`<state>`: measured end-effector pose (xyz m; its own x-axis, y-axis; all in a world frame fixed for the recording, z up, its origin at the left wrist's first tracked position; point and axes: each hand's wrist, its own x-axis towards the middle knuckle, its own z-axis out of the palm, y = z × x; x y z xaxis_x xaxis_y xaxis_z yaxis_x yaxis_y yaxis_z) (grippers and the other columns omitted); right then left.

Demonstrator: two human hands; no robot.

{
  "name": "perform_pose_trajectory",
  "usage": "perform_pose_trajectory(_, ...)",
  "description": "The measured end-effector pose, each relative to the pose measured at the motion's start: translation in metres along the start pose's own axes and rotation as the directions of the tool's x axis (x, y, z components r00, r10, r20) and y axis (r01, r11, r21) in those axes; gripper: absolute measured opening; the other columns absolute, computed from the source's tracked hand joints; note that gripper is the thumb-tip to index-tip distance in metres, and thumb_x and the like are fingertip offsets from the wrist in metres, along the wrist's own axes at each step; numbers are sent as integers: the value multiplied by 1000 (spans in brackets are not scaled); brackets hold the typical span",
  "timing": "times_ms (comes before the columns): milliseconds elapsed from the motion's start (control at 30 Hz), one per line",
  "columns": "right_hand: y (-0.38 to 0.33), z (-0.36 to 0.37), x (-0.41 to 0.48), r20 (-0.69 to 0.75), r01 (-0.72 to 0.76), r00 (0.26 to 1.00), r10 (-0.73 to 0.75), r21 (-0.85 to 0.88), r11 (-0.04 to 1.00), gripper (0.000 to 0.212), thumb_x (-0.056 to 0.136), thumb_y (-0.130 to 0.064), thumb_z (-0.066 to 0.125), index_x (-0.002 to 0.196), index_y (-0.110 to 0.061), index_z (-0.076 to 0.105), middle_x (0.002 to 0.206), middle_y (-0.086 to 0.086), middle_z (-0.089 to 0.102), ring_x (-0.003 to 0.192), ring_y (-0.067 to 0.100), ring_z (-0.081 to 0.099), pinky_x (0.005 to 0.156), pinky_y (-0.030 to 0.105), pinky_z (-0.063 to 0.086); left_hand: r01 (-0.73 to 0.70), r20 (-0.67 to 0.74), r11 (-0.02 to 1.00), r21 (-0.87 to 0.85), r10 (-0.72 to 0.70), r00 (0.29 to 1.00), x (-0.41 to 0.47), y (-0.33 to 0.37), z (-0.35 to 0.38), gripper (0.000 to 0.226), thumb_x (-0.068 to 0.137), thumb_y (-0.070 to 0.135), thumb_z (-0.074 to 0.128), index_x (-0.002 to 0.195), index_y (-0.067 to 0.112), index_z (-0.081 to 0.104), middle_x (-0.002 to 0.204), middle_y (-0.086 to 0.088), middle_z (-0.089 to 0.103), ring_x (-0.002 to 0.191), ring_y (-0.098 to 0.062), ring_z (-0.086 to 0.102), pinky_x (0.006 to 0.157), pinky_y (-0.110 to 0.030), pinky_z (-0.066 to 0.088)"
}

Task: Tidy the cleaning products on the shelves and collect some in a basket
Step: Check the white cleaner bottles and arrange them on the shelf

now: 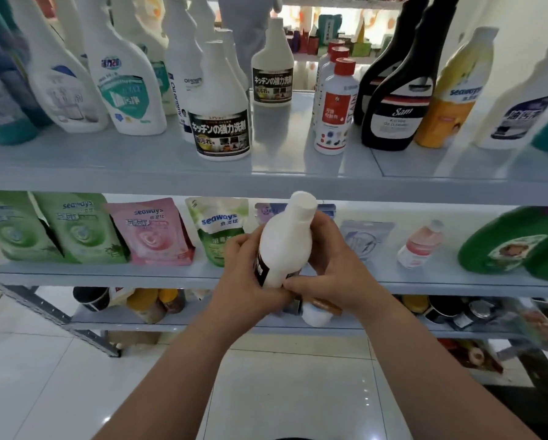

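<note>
bottles point(218, 122) on shelf point(139, 173), pouches point(152, 231) below

Bright even light, glare on floor tiles point(365, 399), blurred, warped edges

We hold a white bottle point(283, 246) with a white cap and a dark label band low on its side. Above it, a black-labelled bottle point(218, 128) is white with white and yellow lettering. The red-capped bottle point(334, 112) is white with a red panel (coloured dots line its foot). The black bottles point(390, 138) wear black, white and red labels. Below we see green pouches point(79, 230), a pink pouch point(153, 233) with a rosy swirl, and a green jug point(501, 242). The shelves point(139, 163) are pale grey-blue and the floor tiles point(44, 376) glossy white.
</note>
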<state>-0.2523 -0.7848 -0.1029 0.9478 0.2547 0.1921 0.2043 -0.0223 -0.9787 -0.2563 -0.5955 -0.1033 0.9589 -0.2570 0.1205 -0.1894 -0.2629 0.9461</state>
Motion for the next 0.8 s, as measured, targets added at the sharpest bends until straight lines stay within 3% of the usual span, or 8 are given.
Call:
perform_pose_trajectory(133,-2,-27,16,-44,-142,987,157,234,962,67,86,-36,74,148,-31,50,142,1,62,132,24,59,103,44,52,123,1,932,-342,-131,991,12,1,14,74,61,28,76,126,48,46,120,5,68,109,-20,70,79,-41,63)
perform_pose_trajectory(233,0,-30,20,1,-249,964,264,339,907,57,73,-63,84,120,-32,74,127,8,73,118,27,70,91,40,59,274,41,770,-576,-307,951,22,6,31,58,67,20,59,123,29,51,115,-9,74,105,-38,72,86,-78,50)
perform_pose_trajectory(367,-2,-28,26,-114,-196,962,249,352,915,56,68,-70,84,114,-39,74,122,6,75,115,28,72,95,50,58,276,-8,772,-572,-342,940,34,14,40,44,69,43,66,112,35,65,112,-1,76,105,-25,74,83,-52,61)
perform_pose_trajectory(433,-8,-27,26,-136,-170,965,222,315,934,54,75,-71,78,121,-44,69,125,-1,73,117,23,71,100,50,56,257,-81,795,-550,-357,931,38,19,40,35,81,44,63,115,35,68,114,-1,76,108,-25,72,89,-51,60)
perform_pose_trajectory(500,-13,-25,27,-112,-165,970,214,344,925,44,88,-66,65,125,-43,68,127,-1,73,118,21,70,96,45,59,259,-136,762,-594,-412,901,40,24,40,26,97,35,54,121,30,63,108,-3,77,103,-27,74,79,-51,62)
perform_pose_trajectory(600,-20,-21,29,-76,-197,965,250,417,887,36,98,-54,52,128,-43,69,131,-1,70,121,20,67,89,36,59,327,32,540,-775,-483,875,33,35,36,38,105,36,43,129,12,60,94,-13,75,79,-32,74,51,-39,57)
perform_pose_trajectory(667,-22,-15,29,-47,-222,964,262,399,890,44,93,-58,58,135,-46,61,137,2,66,120,21,66,90,42,57,379,169,418,-826,-459,872,27,40,33,47,101,38,48,135,7,59,102,-21,67,87,-40,67,43,-34,54)
perform_pose_trajectory(800,-16,-5,27,-31,-187,974,222,436,881,62,80,-63,77,137,-51,55,132,-4,70,112,20,71,84,42,59,402,257,385,-831,-376,890,17,47,28,43,85,40,60,116,12,69,96,-20,66,71,-34,67,38,-28,51)
